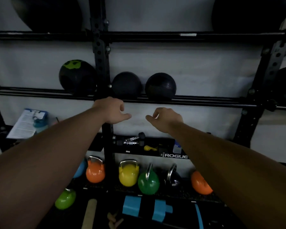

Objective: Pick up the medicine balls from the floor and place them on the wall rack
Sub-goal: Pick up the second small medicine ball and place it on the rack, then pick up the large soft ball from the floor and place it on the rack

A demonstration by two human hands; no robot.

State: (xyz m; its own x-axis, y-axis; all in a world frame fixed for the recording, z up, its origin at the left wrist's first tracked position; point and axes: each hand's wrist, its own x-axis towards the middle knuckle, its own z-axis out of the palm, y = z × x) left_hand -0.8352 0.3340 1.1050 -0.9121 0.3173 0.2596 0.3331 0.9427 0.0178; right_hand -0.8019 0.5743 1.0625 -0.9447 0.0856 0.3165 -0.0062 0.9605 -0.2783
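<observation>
Three black medicine balls rest on the wall rack's middle rails (205, 100): one with green markings (76, 76) left of the upright post, a plain one (126, 85) just right of the post, and another (160, 86) beside it. My left hand (113, 111) and my right hand (165, 119) hover just below that rail, under the two plain balls. Both hands hold nothing, fingers loosely curled and apart. Larger dark balls sit on the top rail (139, 36), partly cut off by the frame.
A black upright post (100, 55) runs between the balls. Below, a shelf (175, 155) holds small dumbbells. Several coloured kettlebells stand on the floor: orange (95, 172), yellow (128, 174), green (149, 180). A clipboard (28, 123) leans at the left.
</observation>
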